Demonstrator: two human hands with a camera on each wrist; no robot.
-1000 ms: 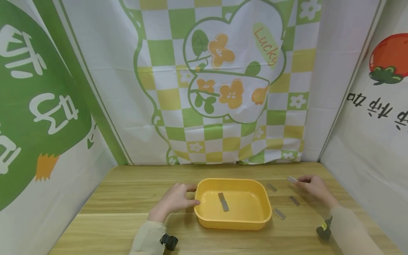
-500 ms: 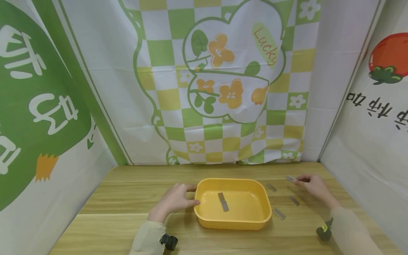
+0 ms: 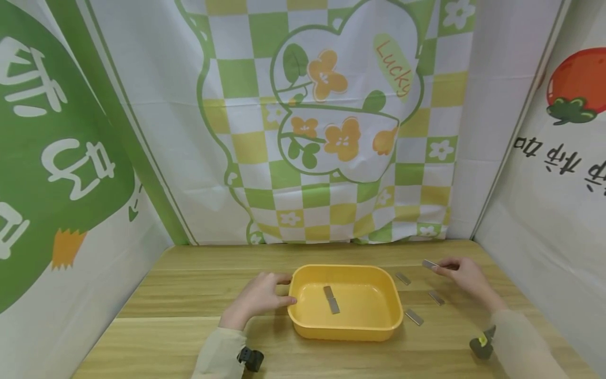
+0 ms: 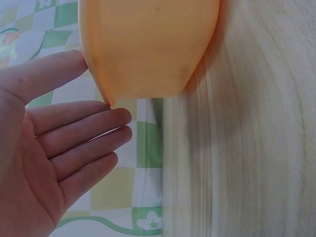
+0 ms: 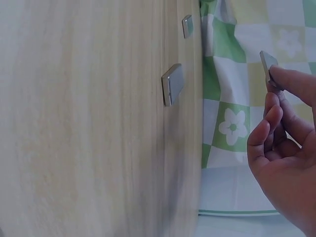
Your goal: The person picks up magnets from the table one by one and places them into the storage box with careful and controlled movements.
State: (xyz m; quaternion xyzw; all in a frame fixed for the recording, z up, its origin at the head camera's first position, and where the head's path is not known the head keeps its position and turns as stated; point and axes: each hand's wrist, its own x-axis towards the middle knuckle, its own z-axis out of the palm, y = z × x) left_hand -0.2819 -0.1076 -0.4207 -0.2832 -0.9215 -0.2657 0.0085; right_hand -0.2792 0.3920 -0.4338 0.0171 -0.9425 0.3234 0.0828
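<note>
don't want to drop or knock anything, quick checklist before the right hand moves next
1. Held strip pinched in the right hand: ok
2. Firmness of that pinch: cannot tell
3. Yellow tub upright on the table: ok
4. Left hand touching the tub: ok
5. Bare floor in the tub beside its two strips: ok
6. Table right of the tub free of strips: not ok, three loose strips

tray (image 3: 345,333): smooth glossy plastic | slabs (image 5: 173,85): shiny metal | tabletop (image 3: 189,295): grained wood | curtain (image 3: 331,192): matt creased cloth
</note>
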